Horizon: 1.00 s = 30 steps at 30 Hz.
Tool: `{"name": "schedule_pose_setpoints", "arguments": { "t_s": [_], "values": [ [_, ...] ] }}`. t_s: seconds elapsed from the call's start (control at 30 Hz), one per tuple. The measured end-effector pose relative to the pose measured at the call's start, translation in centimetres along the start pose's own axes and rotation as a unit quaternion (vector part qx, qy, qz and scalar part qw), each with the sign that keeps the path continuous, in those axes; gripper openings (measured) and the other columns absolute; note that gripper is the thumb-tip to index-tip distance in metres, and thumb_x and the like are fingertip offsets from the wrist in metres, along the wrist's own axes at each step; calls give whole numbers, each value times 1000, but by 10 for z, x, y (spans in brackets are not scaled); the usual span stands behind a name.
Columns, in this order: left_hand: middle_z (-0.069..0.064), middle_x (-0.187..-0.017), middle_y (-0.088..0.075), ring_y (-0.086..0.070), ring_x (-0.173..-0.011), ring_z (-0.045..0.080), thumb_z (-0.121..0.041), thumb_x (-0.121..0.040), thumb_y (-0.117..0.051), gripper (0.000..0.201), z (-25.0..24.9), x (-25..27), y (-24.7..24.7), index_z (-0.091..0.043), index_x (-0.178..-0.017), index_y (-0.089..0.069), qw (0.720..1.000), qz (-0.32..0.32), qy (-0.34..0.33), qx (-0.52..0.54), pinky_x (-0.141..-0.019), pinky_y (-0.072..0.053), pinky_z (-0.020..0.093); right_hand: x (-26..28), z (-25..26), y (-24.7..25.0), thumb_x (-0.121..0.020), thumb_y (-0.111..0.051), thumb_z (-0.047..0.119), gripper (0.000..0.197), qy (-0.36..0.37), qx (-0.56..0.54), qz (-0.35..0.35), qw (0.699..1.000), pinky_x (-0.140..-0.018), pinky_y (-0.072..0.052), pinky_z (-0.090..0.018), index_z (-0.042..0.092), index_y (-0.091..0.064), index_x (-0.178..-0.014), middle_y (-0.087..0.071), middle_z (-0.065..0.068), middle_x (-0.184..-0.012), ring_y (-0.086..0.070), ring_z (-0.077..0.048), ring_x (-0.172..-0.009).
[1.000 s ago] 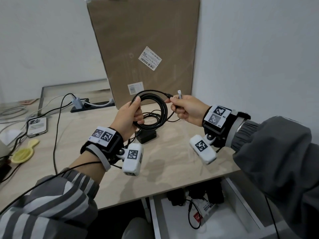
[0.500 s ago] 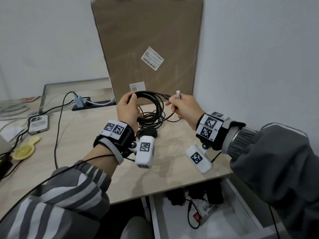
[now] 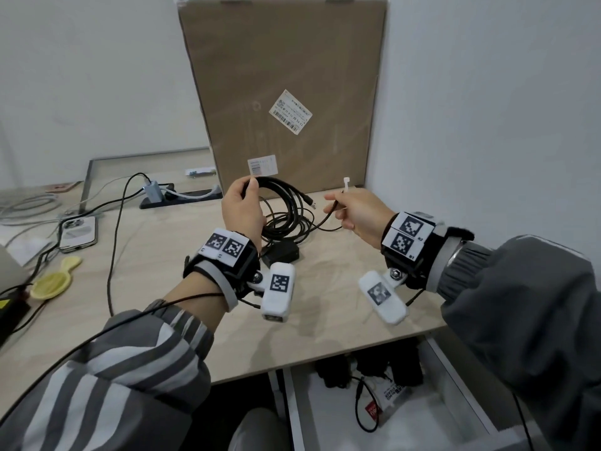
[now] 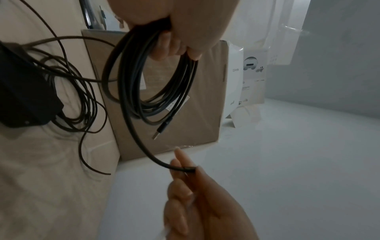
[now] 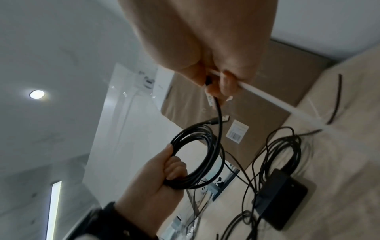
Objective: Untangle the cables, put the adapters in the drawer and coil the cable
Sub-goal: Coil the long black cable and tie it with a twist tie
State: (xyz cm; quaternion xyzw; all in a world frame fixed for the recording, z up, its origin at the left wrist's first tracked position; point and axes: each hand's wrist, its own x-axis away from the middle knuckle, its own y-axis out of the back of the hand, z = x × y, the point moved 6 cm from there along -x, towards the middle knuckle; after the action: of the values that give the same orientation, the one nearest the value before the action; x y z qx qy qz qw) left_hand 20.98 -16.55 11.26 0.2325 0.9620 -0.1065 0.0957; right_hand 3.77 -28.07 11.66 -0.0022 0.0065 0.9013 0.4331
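Wood desk [image 3: 162, 242], white walls, cardboard box [image 3: 283, 76]

This looks like a small office or tech workroom corner. A pale wood desk [image 3: 162, 242] sits against plain white walls. At left of the frame a power strip [image 3: 182, 198] feeds chargers, with a phone [image 3: 79, 234] lying nearby. A tall shipping carton [image 3: 283, 92] with barcode labels leans centre-back, and an open white drawer [image 3: 325, 428] sits at lower right.
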Motion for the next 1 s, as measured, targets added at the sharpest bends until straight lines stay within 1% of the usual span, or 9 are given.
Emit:
{"name": "schedule_pose_setpoints", "arguments": {
  "t_s": [0.07,0.13,0.23,0.37,0.47,0.6,0.7,0.77,1.0],
  "values": [
    [-6,-64,-47,-39,-54,11,-26,-95,-50,16,1,-3,3,-30,-88,-64,1000,-13,-12,-15,-53,-37,27,3,3,6,-97,-42,13,22,42,115,-23,992,-47,-29,-19,5,-63,-97,-52,-3,-76,-38,-12,-59],
    [-8,-65,-49,-41,-56,11,-28,-94,-50,16,0,-4,6,-32,-85,-63,999,-14,-25,-30,-61,-39,32,0,-1,15,-95,-44,15,18,39,174,-45,983,-56,-26,-27,12,-52,-78,-43,-6,-73,-36,-16,-63],
    [-7,-74,-58,-48,-67,14,-32,-91,-49,16,-1,-7,8,-37,-84,-63,997,-10,-48,-56,-68,-47,43,-4,-6,32,-97,-40,18,27,-11,133,-106,985,-56,-25,-27,1,-53,-81,-41,-2,-71,-37,-14,-62],
    [-6,-80,-61,-50,-74,18,-37,-88,-49,15,-3,-7,7,-39,-85,-63,996,-2,-63,-65,-75,-51,49,7,32,34,-101,-35,23,30,120,117,-113,979,-76,-41,-24,17,-64,-94,-57,4,-85,-53,-11,-83],
    [6,-85,-64,-58,-78,31,-40,-87,-48,20,-3,-2,1,-34,-98,-64,996,7,-65,-66,-79,-51,50,17,61,30,-103,-31,34,37,195,185,-106,957,-93,-35,-23,28,-67,-97,-62,6,-111,-51,-7,-111],
    [27,-116,-58,-53,-111,47,-49,-82,-49,44,2,-1,-6,-22,-114,-62,998,17,-30,-50,-92,-46,59,32,84,22,-103,-34,36,38,279,152,-103,942,-87,-38,-18,25,-68,-90,-61,24,-86,-53,2,-93],
    [25,-85,-60,-52,-80,48,-52,-81,-47,52,-2,2,-8,-11,-108,-63,998,9,-14,-58,-76,-50,54,41,78,14,-103,-39,32,33,324,159,-85,929,-65,-40,-21,26,-66,-85,-50,10,-68,-46,-5,-65],
    [2,-65,-48,-44,-63,25,-56,-78,-47,54,0,1,-7,-9,-101,-60,998,-3,7,-62,-67,-45,43,48,73,9,-102,-43,27,27,367,184,-74,909,-61,-39,-22,22,-67,-89,-51,7,-69,-47,-8,-63],
    [0,-66,-45,-42,-51,16,-42,-96,-47,32,0,-8,1,-10,-90,-51,996,-43,40,-70,-52,-42,29,64,81,23,-100,-45,20,25,482,135,-139,855,-61,-39,-17,10,-68,-94,-53,14,-71,-48,-2,-61]
  ]
}}
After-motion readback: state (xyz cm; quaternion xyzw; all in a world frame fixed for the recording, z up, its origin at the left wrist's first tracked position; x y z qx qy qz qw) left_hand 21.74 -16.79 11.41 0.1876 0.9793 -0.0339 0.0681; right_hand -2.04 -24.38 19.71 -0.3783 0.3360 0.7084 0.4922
